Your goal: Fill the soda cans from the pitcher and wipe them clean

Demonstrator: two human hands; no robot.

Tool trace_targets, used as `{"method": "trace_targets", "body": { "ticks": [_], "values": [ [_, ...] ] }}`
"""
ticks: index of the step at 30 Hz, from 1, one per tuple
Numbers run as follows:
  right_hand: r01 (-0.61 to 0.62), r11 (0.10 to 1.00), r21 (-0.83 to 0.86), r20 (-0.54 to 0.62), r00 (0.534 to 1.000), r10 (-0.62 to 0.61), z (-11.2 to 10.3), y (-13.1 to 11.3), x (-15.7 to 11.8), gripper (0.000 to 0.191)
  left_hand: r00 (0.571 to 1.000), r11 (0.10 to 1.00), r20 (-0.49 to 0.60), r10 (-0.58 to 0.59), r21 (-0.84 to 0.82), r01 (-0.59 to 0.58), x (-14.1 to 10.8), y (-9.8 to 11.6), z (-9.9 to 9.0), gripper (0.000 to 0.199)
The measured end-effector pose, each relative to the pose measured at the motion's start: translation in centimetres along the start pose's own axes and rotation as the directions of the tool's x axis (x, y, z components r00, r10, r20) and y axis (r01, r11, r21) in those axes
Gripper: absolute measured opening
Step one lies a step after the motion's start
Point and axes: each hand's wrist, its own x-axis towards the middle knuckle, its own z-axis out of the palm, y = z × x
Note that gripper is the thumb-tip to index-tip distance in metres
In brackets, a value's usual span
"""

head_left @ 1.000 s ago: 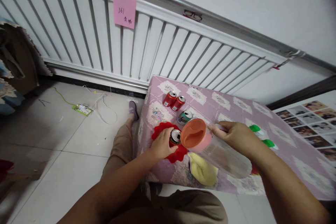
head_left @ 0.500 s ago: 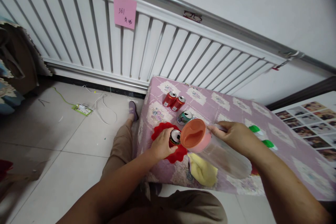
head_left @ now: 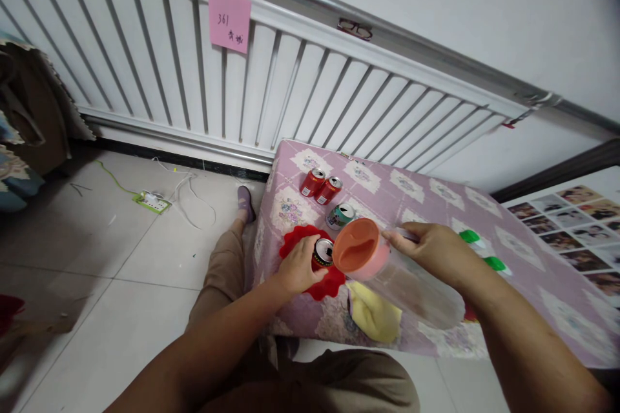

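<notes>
My left hand (head_left: pixel 301 266) is wrapped round a dark drink can (head_left: pixel 323 250) with an opened silver top, which stands on a red scalloped mat (head_left: pixel 329 285). In my right hand (head_left: pixel 426 248) is the handle of a clear pitcher (head_left: pixel 416 300) with an orange lid (head_left: pixel 357 246). The pitcher is tilted, its lid end close beside the can's top. Whether any liquid is flowing out I cannot make out. Just behind the lid lies a green can (head_left: pixel 340 216), tipped toward me or leaning. Two red cans (head_left: pixel 321 186) stand side by side farther back.
A folded yellow cloth (head_left: pixel 375 313) lies near the front edge of the table with its floral pink tablecloth (head_left: pixel 416 190). Two green-capped items (head_left: pixel 494 264) are beyond my right arm. A white radiator (head_left: pixel 271 90) runs along the back; a power strip (head_left: pixel 152 202) lies on the floor.
</notes>
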Motion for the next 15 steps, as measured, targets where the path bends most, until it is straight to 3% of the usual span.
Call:
{"method": "trace_targets", "body": {
  "ticks": [2, 15],
  "values": [
    [-0.023, 1.0, -0.008, 0.058, 0.998, 0.023, -0.11, -0.16, -0.01, 0.051, 1.0, 1.0, 0.002, -0.005, 0.004, 0.005, 0.02, 0.05, -0.03, 0.079],
    [-0.029, 0.999, -0.015, 0.073, 0.997, 0.03, -0.03, 0.11, 0.04, 0.057, 1.0, 1.0, 0.002, -0.002, 0.029, 0.002, 0.02, -0.15, 0.19, 0.08]
  ]
}}
